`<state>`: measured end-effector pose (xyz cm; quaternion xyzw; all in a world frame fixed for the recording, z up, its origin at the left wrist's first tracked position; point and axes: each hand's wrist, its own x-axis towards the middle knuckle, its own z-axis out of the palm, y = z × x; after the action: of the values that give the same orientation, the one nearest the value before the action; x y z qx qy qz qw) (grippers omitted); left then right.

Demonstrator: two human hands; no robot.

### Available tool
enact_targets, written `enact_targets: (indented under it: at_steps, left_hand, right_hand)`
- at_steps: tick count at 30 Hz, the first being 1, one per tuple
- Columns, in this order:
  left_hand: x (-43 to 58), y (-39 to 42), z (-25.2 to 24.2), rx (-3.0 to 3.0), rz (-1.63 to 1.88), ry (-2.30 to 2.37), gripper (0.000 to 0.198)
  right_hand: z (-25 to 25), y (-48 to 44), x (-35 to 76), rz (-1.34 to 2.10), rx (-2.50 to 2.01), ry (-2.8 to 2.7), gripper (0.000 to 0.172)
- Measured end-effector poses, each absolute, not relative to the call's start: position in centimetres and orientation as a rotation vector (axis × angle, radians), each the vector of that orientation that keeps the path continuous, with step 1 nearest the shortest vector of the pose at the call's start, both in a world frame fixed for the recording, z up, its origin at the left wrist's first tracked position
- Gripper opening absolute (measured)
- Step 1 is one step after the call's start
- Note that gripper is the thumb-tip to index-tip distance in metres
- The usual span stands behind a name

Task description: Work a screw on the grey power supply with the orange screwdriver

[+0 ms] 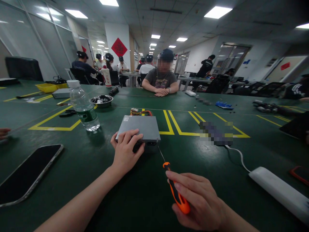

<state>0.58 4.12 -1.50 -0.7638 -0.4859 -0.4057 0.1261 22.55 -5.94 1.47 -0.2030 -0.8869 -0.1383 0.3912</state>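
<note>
A grey metal computer power supply point(142, 124) lies flat on the green table, its bundle of coloured cables point(142, 112) behind it. My left hand point(127, 148) grips its front left part, fingers over the top and thumb at the front face. In my right hand point(198, 196) is an orange and black screwdriver point(177, 196), held by the handle. Its thin shaft points up and away, with the tip at the lower right front corner of the power supply. Whether the tip sits in a screw is too small to tell.
Left stand a water bottle point(84, 108), a metal bowl point(102, 101) of dark small parts and a phone point(29, 174). Right lie a blurred-out device point(214, 132) and a white power bank-like block point(277, 190), joined by a cable. A person point(160, 77) sits opposite, arms on the table.
</note>
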Motion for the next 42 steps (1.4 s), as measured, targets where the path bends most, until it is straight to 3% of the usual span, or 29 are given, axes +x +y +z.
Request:
enact_targets:
  at_steps: [23, 30, 38, 42]
  left_hand:
    - [0.7, 4.0, -1.4, -2.208, -1.18, -1.422, 0.02]
    - [0.6, 4.1, -1.5, -2.22, -1.16, -1.425, 0.021]
    - [0.6, 4.1, -1.6, -2.213, -1.159, -1.415, 0.021]
    - [0.6, 4.1, -1.6, -2.216, -1.158, -1.413, 0.021]
  right_hand:
    - [1.0, -6.3, 22.1, -0.376, -0.53, -2.371, 0.03]
    - [1.9, -6.6, 21.2, -0.479, -0.572, -2.286, 0.016]
    - [1.5, -6.8, 21.1, -0.495, -0.653, -2.32, 0.035]
    - [1.8, -6.9, 21.1, -0.461, -0.6, -2.379, 0.025]
